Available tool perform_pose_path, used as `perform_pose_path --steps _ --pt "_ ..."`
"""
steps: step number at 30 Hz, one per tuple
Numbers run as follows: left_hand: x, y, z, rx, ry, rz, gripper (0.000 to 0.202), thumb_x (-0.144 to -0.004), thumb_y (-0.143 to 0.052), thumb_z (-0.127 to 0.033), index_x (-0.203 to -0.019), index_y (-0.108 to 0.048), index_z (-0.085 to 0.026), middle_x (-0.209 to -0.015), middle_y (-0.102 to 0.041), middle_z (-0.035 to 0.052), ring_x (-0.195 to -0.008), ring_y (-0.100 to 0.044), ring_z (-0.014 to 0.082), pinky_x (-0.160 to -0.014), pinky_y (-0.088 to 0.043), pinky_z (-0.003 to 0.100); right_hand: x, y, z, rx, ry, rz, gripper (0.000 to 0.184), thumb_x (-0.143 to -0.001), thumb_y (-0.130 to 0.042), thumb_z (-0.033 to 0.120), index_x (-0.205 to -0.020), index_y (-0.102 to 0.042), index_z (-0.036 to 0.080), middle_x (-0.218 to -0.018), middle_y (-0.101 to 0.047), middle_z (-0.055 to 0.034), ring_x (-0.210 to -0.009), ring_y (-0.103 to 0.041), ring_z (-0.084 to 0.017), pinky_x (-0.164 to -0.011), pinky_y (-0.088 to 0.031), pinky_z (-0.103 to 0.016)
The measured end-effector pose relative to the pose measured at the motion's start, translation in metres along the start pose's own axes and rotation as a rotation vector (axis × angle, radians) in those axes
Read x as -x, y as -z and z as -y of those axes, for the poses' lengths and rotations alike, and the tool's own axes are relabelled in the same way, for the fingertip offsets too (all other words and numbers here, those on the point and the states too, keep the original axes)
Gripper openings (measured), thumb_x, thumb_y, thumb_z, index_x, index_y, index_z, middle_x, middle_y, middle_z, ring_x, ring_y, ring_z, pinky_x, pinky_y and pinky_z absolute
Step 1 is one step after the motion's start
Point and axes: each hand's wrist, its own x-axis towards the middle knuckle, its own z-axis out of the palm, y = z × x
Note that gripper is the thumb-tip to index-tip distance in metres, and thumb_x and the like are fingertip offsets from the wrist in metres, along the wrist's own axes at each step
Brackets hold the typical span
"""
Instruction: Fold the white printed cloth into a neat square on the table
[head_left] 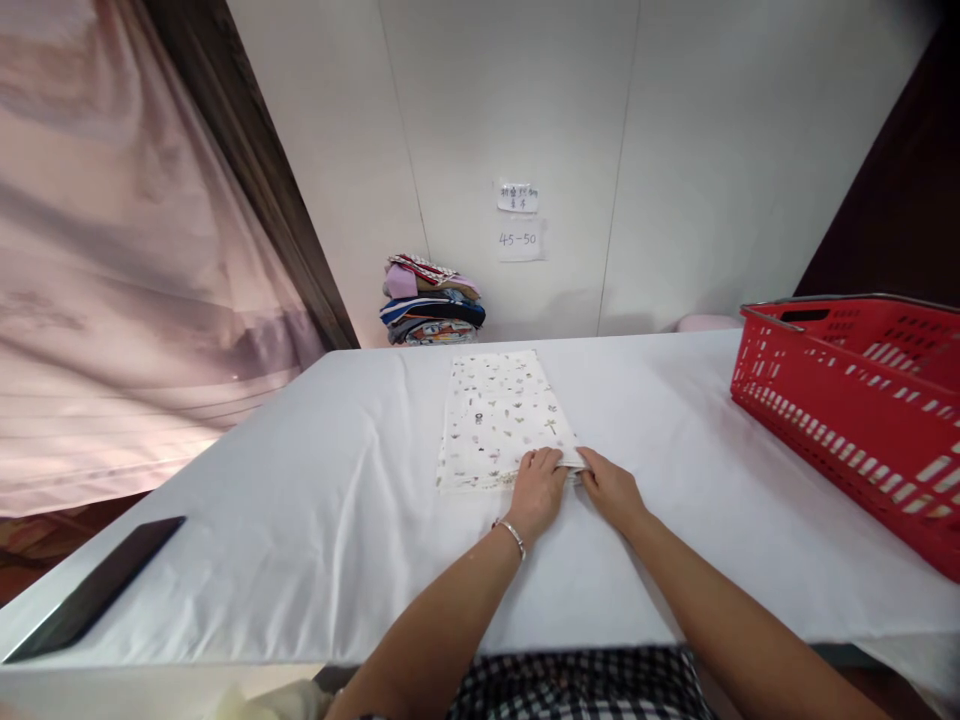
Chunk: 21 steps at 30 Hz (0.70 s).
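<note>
A folded white cloth [495, 415] with small printed motifs lies flat on the white-covered table [315, 500], its long side running away from me. Both hands meet at its near right corner. My left hand [536, 492], with a thin bracelet on the wrist, rests with curled fingers on the cloth's near edge. My right hand [609, 485] pinches that same corner from the right side.
A red plastic basket [862, 400] stands on the table at the right. A stack of folded colourful clothes [431, 300] sits at the far edge against the wall. A dark flat phone [94, 590] lies near the front left corner. A pink curtain [112, 260] hangs at left.
</note>
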Motion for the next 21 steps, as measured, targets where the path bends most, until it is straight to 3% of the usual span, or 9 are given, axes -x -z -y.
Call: perform_pose_path --steps 5,10,17,21 --pt "0.002 -0.003 0.004 -0.026 0.028 -0.004 0.018 -0.087 -0.045 -0.016 -0.088 -0.063 -0.019 -0.111 -0.057 0.0071 -0.105 -0.047 0.0215 -0.086 -0.037 0.039 0.0 -0.005 -0.005 -0.008 0.025 -0.028 0.044 -0.082 -0.039 0.019 -0.125 -0.047 0.025 -0.118 -0.059 -0.0026 -0.098 -0.058 -0.017 -0.081 -0.044 -0.029" --pt "0.0 -0.006 0.003 -0.053 0.0 0.025 0.019 -0.086 -0.044 -0.014 -0.087 -0.062 -0.017 -0.116 -0.055 0.0069 -0.111 -0.044 0.0221 -0.091 -0.035 0.04 -0.001 -0.006 -0.007 0.002 0.044 0.004 0.045 -0.083 -0.037 0.019 -0.126 -0.046 0.024 -0.115 -0.059 -0.0036 -0.095 -0.058 -0.017 -0.08 -0.044 -0.029" --pt "0.0 -0.006 -0.001 -0.03 -0.016 0.045 0.021 -0.087 -0.04 -0.012 -0.083 -0.06 -0.016 -0.108 -0.059 0.006 -0.107 -0.047 0.0212 -0.092 -0.034 0.04 0.001 0.002 -0.002 0.07 -0.013 0.015 0.042 -0.084 -0.036 0.02 -0.124 -0.047 0.026 -0.102 -0.06 -0.0035 -0.084 -0.057 -0.017 -0.068 -0.041 -0.027" --pt "0.007 -0.003 0.0 0.007 -0.005 0.078 0.02 -0.087 -0.041 -0.013 -0.089 -0.06 -0.017 -0.105 -0.06 0.0066 -0.1 -0.052 0.0197 -0.089 -0.038 0.038 0.004 0.004 0.0 0.095 0.037 -0.001 0.039 -0.083 -0.038 0.019 -0.119 -0.051 0.028 -0.103 -0.055 -0.004 -0.09 -0.053 -0.017 -0.064 -0.039 -0.025"
